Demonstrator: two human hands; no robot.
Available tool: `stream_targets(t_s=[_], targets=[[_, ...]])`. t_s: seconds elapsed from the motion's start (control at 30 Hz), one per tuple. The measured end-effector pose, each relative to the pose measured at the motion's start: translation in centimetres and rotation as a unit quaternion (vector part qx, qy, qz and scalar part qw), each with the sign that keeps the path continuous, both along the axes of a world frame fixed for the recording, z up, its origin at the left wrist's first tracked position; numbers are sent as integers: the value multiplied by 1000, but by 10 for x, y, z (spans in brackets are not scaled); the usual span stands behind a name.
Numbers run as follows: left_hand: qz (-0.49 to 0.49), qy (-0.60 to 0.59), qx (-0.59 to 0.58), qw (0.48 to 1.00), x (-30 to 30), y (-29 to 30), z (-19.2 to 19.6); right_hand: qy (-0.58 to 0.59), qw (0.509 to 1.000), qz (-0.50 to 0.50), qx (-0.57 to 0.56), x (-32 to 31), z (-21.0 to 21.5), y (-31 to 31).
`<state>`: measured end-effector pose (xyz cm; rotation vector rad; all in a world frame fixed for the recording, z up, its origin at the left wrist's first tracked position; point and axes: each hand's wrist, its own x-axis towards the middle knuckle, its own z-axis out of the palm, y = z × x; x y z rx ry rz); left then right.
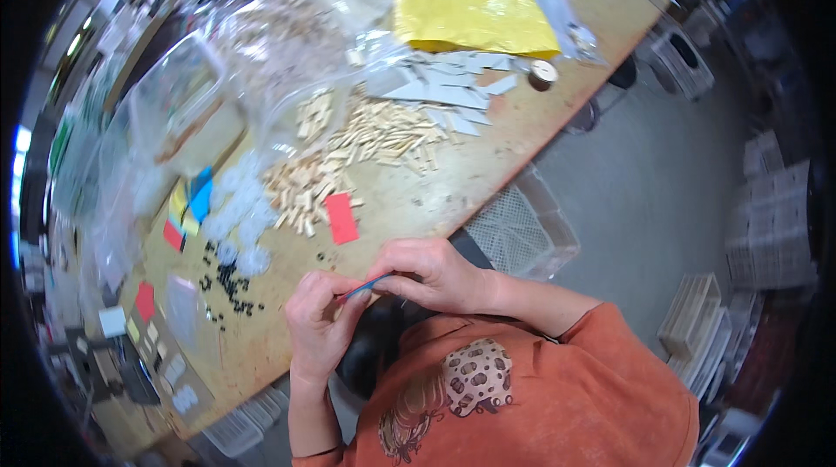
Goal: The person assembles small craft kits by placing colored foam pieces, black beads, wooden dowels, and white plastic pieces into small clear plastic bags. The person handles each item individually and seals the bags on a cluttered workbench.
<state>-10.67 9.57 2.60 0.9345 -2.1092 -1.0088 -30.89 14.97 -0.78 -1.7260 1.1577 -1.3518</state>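
Observation:
Close to my body at the table's near edge, both hands pinch a thin red and blue strip (362, 288), seen nearly edge-on. My left hand (320, 312) grips its left end between thumb and fingers. On the other end are the closed fingers of my right hand (425, 270). The strip's material and full shape are hidden by my fingers. Just beyond my hands lies a flat red rectangular piece (342, 219), beside a heap of small wooden sticks (300, 191). Left of my hands, small black rings (231, 284) are scattered on the wooden table (279, 297).
White translucent discs (239, 206), blue (200, 195) and yellow pieces lie further left. Behind are grey flat pieces (435, 86), a yellow bag (475, 5), a clear plastic box (180, 88) and a thread spool (542, 75). A crate (527, 227) stands below the right edge.

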Motion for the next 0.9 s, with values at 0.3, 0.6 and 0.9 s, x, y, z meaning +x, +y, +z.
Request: stream_targets(t_s=[0.3,0.6,0.9], targets=[[-133,-51,-3,990,-100,-45,19,-13,978,-210,-5,-99,-9,26],[-249,-72,-43,965,-155,-21,34,-259,813,-521,20,-337,-15,6],[-240,-94,-11,966,-115,7,8,-476,768,-401,148,-436,-9,-29]])
